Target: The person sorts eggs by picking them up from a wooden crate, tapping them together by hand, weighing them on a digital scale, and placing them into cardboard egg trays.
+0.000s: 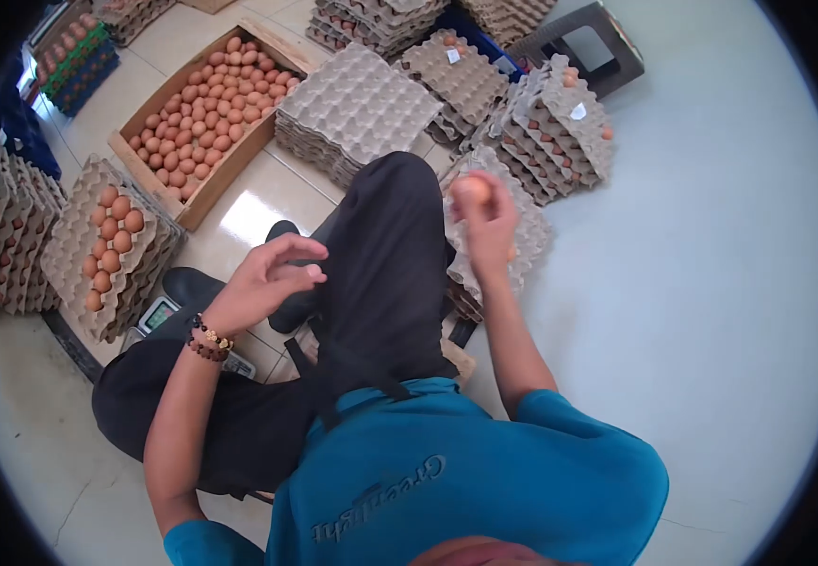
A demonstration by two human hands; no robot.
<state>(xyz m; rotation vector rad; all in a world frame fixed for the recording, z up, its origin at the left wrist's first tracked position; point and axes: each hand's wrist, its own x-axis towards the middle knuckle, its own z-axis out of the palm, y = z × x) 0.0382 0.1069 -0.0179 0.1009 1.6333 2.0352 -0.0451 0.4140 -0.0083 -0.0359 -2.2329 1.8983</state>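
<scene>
Between the fingers of my right hand [487, 219] is a brown egg [473, 191], slightly blurred, above a grey egg tray [525, 219] beside my knee. My left hand [267, 281] is over my lap, its thumb and fingers apart and nothing between them. A wooden crate [198, 205] full of loose brown eggs lies ahead to the left. To its right rises a stack of grey trays [357, 99] with no eggs on top. At the left, another tray stack [74, 226] holds several eggs on its top tray.
A tall stack of filled trays [13, 231] stands at the far left, a green and blue tray stack [83, 71] behind it. More filled trays [555, 127] are at front right, near a grey frame [621, 58]. A scale [157, 316] sits by my left leg.
</scene>
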